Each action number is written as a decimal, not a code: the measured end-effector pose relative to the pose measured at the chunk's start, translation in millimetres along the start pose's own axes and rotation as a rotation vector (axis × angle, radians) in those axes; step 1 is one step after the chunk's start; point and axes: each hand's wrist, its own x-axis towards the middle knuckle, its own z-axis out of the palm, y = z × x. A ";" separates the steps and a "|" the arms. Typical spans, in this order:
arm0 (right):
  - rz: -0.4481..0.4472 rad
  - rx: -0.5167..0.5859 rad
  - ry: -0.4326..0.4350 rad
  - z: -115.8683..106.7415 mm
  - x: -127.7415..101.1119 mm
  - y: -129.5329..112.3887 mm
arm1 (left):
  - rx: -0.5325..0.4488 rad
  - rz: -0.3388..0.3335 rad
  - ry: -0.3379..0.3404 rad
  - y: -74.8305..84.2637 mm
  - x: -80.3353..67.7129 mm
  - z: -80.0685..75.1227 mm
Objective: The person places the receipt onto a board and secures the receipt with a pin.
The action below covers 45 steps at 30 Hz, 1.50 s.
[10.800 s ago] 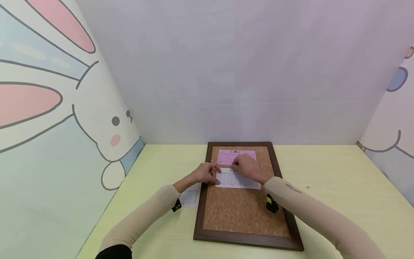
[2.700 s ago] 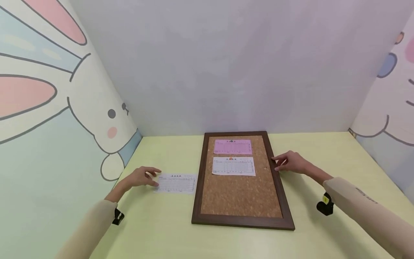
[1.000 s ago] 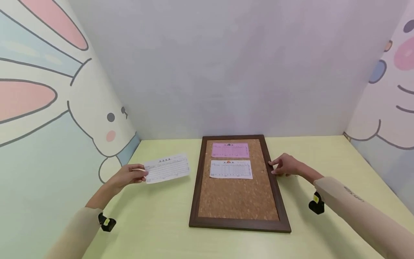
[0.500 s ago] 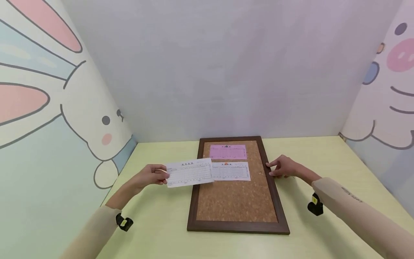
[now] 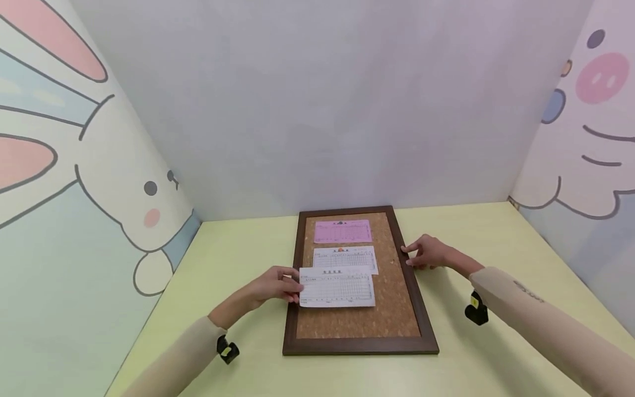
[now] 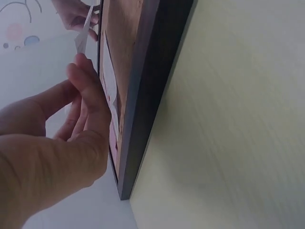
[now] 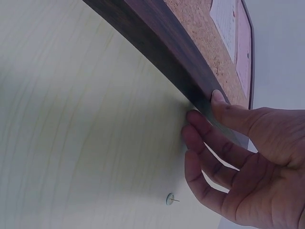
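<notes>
Item: white form sheet (image 5: 337, 288), printed with a table grid. Location: centre of the head view, lying over the middle of the cork board (image 5: 392, 309), its top edge just overlapping the lower edge of a second white sheet (image 5: 345, 258). Held at its left edge by the left hand (image 5: 270, 285); thumb and fingers (image 6: 88, 90) pinch the paper, as the left wrist view confirms.

Item: cork board, dark brown wooden frame. Location: flat on the yellow-green tabletop (image 5: 238, 259), centre of frame, long side running away from the viewer. Carries a pink sheet (image 5: 343, 231) at its far end, the second white sheet just below that, and the held sheet nearest the viewer.

Item: right hand (image 5: 425, 252). Location: right of centre, at the board's right frame rail. Fingers (image 7: 209, 143) loosely extended and slightly apart, tips touching the outer side of the frame, thumb resting on its top edge; nothing gripped.

Item: pushpin (image 7: 169, 199). Location: lower centre of the right wrist view, on the tabletop just beside the right hand.

Item: enclosure walls, cartoon rabbit (image 5: 124, 209) at left.
</notes>
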 end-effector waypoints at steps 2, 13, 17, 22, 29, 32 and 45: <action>0.010 0.001 -0.004 0.7 0.3 -0.6 | 0.001 -0.009 -0.017 -2.0 4.4 8.9; -0.002 0.009 -0.011 1.0 4.9 1.1 | 0.033 -0.015 -0.010 -5.0 12.3 26.1; -0.026 -0.041 0.014 1.4 2.5 0.3 | 0.055 -0.018 0.040 -6.4 12.6 28.9; -0.093 -0.228 0.111 12.0 -9.0 -12.4 | 0.116 0.015 0.120 -4.9 8.7 36.7; -0.184 -0.277 0.276 34.4 -24.5 -29.8 | 0.233 0.112 0.192 -1.9 -0.7 46.7; -0.274 -0.166 0.218 46.1 -26.7 -34.7 | 0.261 0.139 0.190 -0.6 -1.9 49.4; -0.338 -0.214 0.112 80.4 -30.8 -52.3 | 0.429 0.205 0.178 -7.7 2.5 52.4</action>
